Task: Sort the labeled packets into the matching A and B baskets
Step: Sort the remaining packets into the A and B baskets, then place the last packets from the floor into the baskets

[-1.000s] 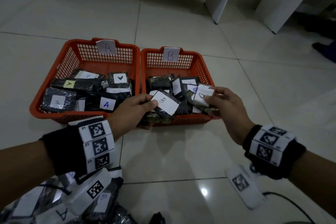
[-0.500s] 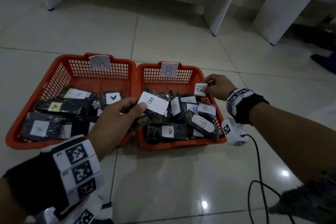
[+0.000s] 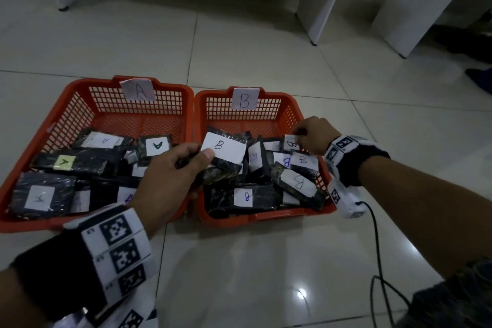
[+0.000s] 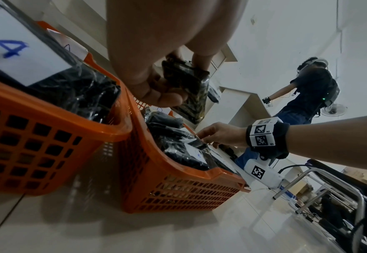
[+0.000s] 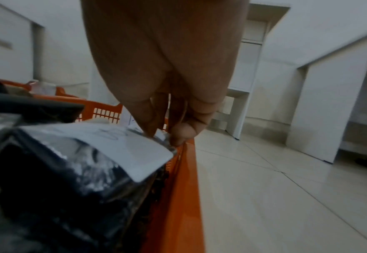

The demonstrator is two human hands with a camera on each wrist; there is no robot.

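Two orange baskets stand side by side on the floor, basket A (image 3: 80,104) on the left and basket B (image 3: 290,112) on the right, each holding several dark wrapped packets with white letter labels. My left hand (image 3: 170,181) grips a dark packet labeled B (image 3: 223,150) above the left edge of basket B; the left wrist view shows its dark underside (image 4: 191,92). My right hand (image 3: 311,136) pinches another B-labeled packet (image 3: 290,143) at the right rim of basket B, low among the packets there (image 5: 104,142).
White furniture legs (image 3: 316,8) stand behind the baskets. A black cable (image 3: 378,261) trails on the tiles at the right. Loose packets lie at the bottom left (image 3: 133,319). Another person (image 4: 308,92) stands in the background of the left wrist view.
My right hand has carried its B packet from the front of basket B to its right rim and lowered it. My left hand has shifted slightly over basket B with its packet.
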